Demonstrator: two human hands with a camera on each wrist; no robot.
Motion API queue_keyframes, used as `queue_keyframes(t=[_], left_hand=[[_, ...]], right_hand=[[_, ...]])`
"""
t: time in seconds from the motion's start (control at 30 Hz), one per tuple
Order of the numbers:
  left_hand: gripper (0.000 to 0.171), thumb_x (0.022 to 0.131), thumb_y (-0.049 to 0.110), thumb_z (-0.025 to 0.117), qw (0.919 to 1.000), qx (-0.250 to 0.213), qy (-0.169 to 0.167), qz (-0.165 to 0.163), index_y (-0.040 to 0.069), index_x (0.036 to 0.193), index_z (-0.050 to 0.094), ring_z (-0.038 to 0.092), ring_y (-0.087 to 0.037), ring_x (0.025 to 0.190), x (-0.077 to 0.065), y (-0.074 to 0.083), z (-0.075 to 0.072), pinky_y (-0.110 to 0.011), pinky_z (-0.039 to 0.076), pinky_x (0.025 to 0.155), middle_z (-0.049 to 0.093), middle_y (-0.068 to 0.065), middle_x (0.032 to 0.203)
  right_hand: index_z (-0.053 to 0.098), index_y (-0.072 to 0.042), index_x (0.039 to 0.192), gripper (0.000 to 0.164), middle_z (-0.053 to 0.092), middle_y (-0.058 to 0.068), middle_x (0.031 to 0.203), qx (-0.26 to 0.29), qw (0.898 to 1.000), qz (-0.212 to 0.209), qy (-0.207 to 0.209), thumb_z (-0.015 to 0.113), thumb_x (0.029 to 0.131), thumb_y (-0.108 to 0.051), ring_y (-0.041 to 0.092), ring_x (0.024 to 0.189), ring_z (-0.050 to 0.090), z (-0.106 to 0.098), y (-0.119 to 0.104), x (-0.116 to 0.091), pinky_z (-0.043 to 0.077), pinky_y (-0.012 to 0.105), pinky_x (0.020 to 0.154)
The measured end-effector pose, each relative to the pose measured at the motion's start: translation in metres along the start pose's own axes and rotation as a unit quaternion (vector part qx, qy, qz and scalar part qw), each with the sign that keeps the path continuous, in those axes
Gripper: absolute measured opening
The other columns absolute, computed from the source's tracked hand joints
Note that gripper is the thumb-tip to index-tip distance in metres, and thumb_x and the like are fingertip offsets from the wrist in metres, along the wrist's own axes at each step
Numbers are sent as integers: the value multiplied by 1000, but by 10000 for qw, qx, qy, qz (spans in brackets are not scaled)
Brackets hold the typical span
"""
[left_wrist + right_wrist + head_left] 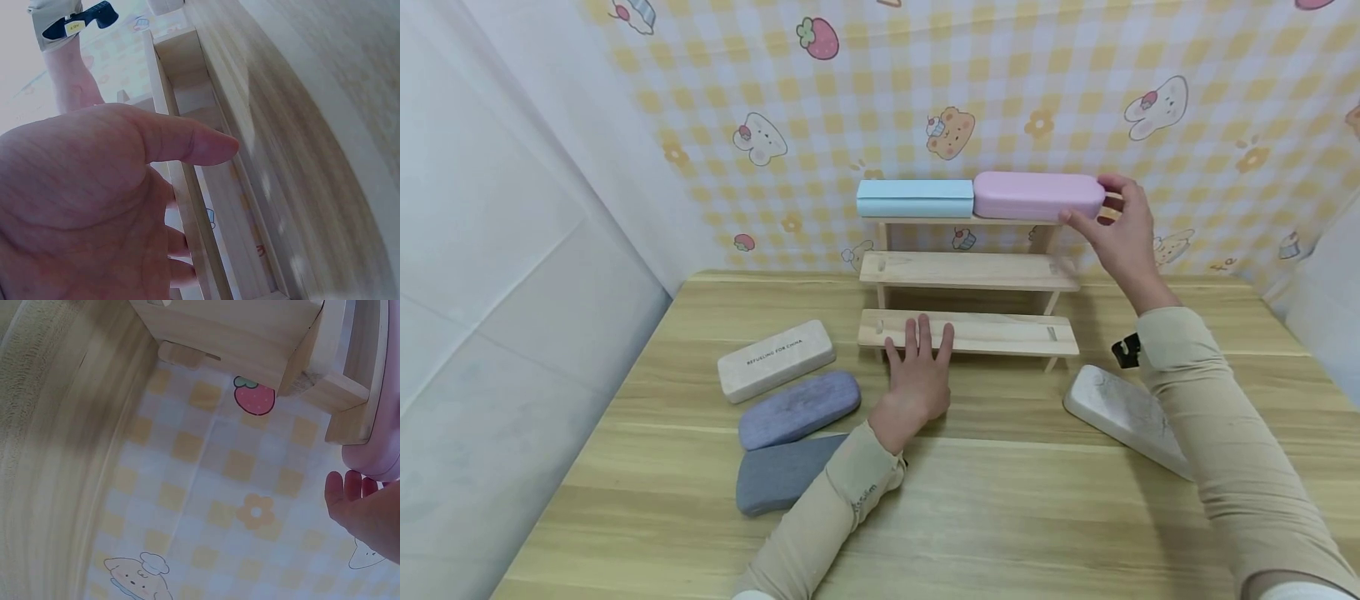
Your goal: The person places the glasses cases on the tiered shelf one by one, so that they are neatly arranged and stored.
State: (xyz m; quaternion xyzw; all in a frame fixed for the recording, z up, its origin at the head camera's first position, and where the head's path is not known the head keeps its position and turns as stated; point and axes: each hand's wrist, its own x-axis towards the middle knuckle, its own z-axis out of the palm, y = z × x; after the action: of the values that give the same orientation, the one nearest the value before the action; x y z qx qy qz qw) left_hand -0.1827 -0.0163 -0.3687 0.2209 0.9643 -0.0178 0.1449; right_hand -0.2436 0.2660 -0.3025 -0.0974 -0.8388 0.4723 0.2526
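Note:
A three-tier wooden stand (970,271) stands against the patterned cloth. On its top tier, a light blue glasses case (915,198) and a pink glasses case (1037,196) lie end to end. My right hand (1120,221) holds the pink case by its right end, thumb at the front and fingers round the end; the right wrist view shows the fingertips at the underside of the pink case (369,456). On the lowest tier rests my left hand (917,375), fingers spread over the board. In the left wrist view, the left thumb (194,140) lies across the board's edge.
Left of the stand lie a white lettered case (777,360), a purple case (800,408) and a grey-blue case (786,473), partly behind the left sleeve. A marbled white case (1120,417) lies at right, partly covered by the right sleeve.

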Motion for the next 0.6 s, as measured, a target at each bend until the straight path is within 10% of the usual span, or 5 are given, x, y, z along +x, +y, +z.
queue_keyframes(t=[0.43, 0.6], left_hand=[[82, 103, 32, 53, 10000, 9, -83, -2, 24, 164, -2, -7, -32, 159, 0, 2, 0, -60, 11, 126, -9, -15, 171], [81, 104, 32, 52, 10000, 52, -70, -43, 24, 164, -2, -7, -32, 159, 2, 1, 0, -60, 12, 126, -9, -15, 171]], right_hand=[[29, -17, 157, 78, 42, 3, 151, -145, 9993, 154, -308, 70, 93, -35, 17, 130, 49, -33, 10, -13, 42, 33, 112], [32, -11, 155, 70, 44, -20, 132, -376, 9971, 88, -658, 65, 97, -33, -2, 117, 49, -55, 24, -34, 42, 9, 97]])
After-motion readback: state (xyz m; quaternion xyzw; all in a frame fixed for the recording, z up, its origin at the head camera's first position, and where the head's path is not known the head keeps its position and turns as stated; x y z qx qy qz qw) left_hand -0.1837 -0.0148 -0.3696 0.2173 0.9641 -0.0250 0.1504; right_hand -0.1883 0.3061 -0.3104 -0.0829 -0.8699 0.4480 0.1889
